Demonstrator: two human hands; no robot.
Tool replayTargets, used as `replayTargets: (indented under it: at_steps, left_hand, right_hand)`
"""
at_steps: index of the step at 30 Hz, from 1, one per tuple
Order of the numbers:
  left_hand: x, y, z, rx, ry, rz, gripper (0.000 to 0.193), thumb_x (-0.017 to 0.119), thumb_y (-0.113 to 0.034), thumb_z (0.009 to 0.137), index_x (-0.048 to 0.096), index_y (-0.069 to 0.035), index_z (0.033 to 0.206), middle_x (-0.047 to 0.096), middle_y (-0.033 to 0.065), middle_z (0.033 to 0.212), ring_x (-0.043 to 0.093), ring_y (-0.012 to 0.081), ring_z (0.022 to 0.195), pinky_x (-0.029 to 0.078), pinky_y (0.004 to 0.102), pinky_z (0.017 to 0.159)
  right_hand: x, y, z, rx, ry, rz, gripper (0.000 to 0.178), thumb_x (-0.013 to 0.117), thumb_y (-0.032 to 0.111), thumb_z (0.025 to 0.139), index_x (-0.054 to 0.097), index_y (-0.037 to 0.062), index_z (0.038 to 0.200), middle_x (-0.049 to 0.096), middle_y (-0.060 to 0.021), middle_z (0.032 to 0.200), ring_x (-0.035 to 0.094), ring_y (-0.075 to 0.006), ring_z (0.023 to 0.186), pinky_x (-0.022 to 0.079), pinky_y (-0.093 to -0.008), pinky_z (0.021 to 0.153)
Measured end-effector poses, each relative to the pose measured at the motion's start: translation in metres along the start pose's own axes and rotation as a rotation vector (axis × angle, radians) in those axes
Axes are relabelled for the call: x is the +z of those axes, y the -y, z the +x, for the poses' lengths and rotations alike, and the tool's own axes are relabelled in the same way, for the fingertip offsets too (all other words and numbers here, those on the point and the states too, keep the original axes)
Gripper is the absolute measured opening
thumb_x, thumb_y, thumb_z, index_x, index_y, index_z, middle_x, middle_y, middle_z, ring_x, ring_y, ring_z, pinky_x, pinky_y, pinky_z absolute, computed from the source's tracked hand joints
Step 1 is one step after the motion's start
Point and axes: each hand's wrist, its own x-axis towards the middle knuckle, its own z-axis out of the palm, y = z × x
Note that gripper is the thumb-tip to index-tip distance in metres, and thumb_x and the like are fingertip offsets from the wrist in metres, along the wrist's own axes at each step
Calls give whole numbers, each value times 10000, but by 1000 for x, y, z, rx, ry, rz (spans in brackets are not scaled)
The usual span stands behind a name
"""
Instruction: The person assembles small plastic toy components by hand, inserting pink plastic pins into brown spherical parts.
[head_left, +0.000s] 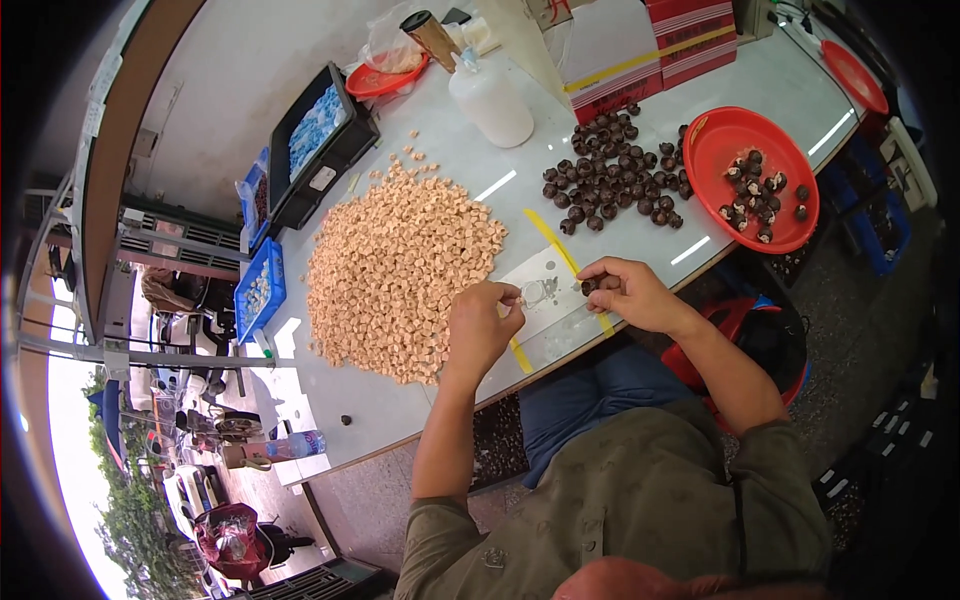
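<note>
My right hand (640, 297) is closed round a dark brown, round, nut-like shell (590, 287) held between thumb and fingers. Opposite it, my left hand (484, 325) makes a pinch; whatever small thing its fingertips hold is too small to name. Between the hands, a clear ring-shaped piece (533, 291) and some small grey spots lie on a white sheet (562, 308) edged with yellow tape (552, 238). Just beyond my left hand spreads a large heap of small tan pieces (395, 270). Many dark brown round shells (615, 170) are piled beyond my right hand.
A red bowl (712, 190) at the right holds several dark shells with pale insides. A white bottle (492, 105), a black crate (325, 150) with blue-white contents, a blue tray (262, 290) and red boxes (690, 50) stand around the table. A plastic bottle (297, 445) lies near the left corner.
</note>
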Motion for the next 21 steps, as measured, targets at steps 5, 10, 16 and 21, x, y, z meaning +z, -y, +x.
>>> replayTargets:
  at_steps: [5, 10, 16, 21]
  left_hand:
    - [2, -5, 10, 19, 34, 0, 171, 760, -100, 781, 768, -15, 929, 736, 125, 841, 663, 256, 704, 528, 368, 676]
    - [6, -7, 16, 49, 51, 29, 180, 742, -82, 760, 770, -17, 925, 741, 138, 852, 705, 276, 762, 552, 374, 719]
    - [5, -9, 20, 72, 80, 92, 185, 728, -69, 733, 767, -19, 907, 742, 148, 858, 722, 305, 811, 567, 393, 758]
    - [5, -13, 21, 94, 93, 171, 163, 727, -73, 736, 768, -25, 886, 735, 144, 844, 712, 311, 806, 557, 407, 772]
  right_hand:
    - [3, 3, -2, -21, -22, 0, 302, 627, -32, 966, 590, -57, 1264, 688, -68, 948, 672, -108, 867, 568, -264, 805]
    - [1, 3, -1, -30, -25, -13, 302, 630, -28, 964, 589, -60, 1262, 690, -72, 942, 672, -108, 860, 568, -266, 806]
    - [0, 4, -1, -35, -18, -48, 303, 637, -21, 962, 591, -60, 1259, 686, -73, 931, 664, -105, 838, 561, -265, 778]
    - [2, 7, -2, -46, -60, -66, 309, 659, -21, 951, 598, -54, 1252, 656, -46, 878, 637, -92, 787, 547, -264, 739]
